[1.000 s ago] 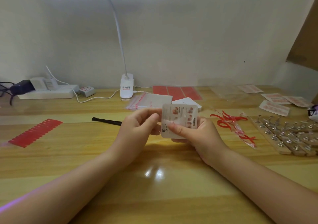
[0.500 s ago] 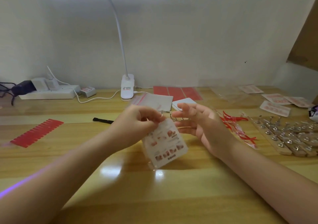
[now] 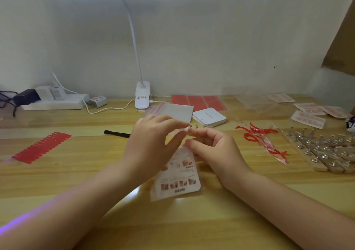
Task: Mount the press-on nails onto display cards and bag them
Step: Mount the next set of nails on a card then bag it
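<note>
Printed white display card (image 3: 177, 174) in its clear plastic bag hung at the centre of the frame, just above the wooden table (image 3: 192, 230), its lower edge close to the surface. Left hand (image 3: 153, 144) pinched the bag's top edge between thumb and curled fingers. Right hand (image 3: 215, 147) met it from the right, fingers bent and pinching the same top edge; motion blur hid the exact fingertip contact. Behind the hands lay a grey sheet (image 3: 178, 112) and a small white box (image 3: 209, 116). At the right of the frame sat a wooden rack of metal-tipped nail stands (image 3: 322, 149) beside red strips (image 3: 257, 134). At the left lay a red sheet of nail strips (image 3: 41, 147) and a black brush (image 3: 117, 133).
</note>
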Demonstrator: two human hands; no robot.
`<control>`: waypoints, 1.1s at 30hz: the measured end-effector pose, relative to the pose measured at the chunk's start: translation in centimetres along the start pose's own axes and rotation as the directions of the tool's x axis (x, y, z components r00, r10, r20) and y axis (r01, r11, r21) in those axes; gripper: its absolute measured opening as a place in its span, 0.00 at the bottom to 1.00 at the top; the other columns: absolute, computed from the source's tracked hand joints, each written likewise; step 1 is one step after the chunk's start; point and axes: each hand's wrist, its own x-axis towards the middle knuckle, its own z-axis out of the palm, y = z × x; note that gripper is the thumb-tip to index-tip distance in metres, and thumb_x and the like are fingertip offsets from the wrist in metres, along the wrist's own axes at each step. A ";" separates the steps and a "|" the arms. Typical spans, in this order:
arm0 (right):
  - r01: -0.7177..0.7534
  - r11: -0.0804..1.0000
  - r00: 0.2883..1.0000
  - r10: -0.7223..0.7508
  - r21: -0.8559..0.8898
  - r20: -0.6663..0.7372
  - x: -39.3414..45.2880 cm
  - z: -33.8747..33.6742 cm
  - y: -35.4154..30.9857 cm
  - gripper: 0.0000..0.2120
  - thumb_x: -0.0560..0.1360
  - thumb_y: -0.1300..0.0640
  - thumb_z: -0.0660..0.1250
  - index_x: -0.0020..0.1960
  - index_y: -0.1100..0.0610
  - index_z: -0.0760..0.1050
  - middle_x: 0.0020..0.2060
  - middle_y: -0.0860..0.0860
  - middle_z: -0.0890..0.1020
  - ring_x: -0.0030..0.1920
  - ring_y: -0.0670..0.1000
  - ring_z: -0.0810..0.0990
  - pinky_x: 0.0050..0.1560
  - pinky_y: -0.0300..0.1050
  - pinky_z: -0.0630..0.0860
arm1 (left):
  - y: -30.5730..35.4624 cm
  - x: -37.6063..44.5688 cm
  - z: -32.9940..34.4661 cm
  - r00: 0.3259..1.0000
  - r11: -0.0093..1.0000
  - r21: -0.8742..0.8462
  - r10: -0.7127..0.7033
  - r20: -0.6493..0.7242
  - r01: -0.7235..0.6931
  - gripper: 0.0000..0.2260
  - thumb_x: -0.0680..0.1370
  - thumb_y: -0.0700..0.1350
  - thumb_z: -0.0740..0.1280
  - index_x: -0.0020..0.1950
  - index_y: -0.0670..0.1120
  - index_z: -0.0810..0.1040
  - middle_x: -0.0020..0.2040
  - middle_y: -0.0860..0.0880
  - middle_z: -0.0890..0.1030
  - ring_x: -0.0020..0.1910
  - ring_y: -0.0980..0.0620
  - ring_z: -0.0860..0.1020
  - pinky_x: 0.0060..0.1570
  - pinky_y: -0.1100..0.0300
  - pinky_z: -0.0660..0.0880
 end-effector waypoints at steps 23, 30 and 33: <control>-0.003 1.000 1.000 0.004 -0.029 0.006 -0.1 0.1 0.7 0.04 0.73 0.63 0.72 0.47 0.58 0.82 0.41 0.55 0.85 0.40 0.50 0.84 0.37 0.41 0.80 | -0.9 -0.6 1.1 0.971 0.938 -0.269 -0.237 -0.038 0.218 0.05 0.77 0.48 0.69 0.43 0.58 0.79 0.37 0.61 0.80 0.39 0.61 0.78 0.40 0.65 0.75; 0.040 0.998 0.999 -0.040 -0.044 0.001 -0.2 0.3 1.0 0.03 0.74 0.63 0.71 0.47 0.59 0.82 0.40 0.55 0.85 0.43 0.56 0.85 0.43 0.50 0.82 | 0.3 -1.0 1.1 0.999 0.998 -0.050 -0.034 -0.010 0.033 0.10 0.74 0.50 0.66 0.48 0.48 0.85 0.42 0.53 0.84 0.43 0.50 0.80 0.46 0.46 0.76; 0.066 0.995 0.998 -0.066 -0.079 -0.002 -0.2 0.2 1.1 0.03 0.74 0.64 0.71 0.47 0.58 0.82 0.40 0.54 0.86 0.44 0.54 0.85 0.47 0.50 0.82 | 0.3 -1.0 1.1 1.000 1.000 -0.008 -0.008 -0.020 0.008 0.09 0.73 0.48 0.67 0.46 0.46 0.85 0.40 0.51 0.84 0.41 0.50 0.80 0.43 0.46 0.76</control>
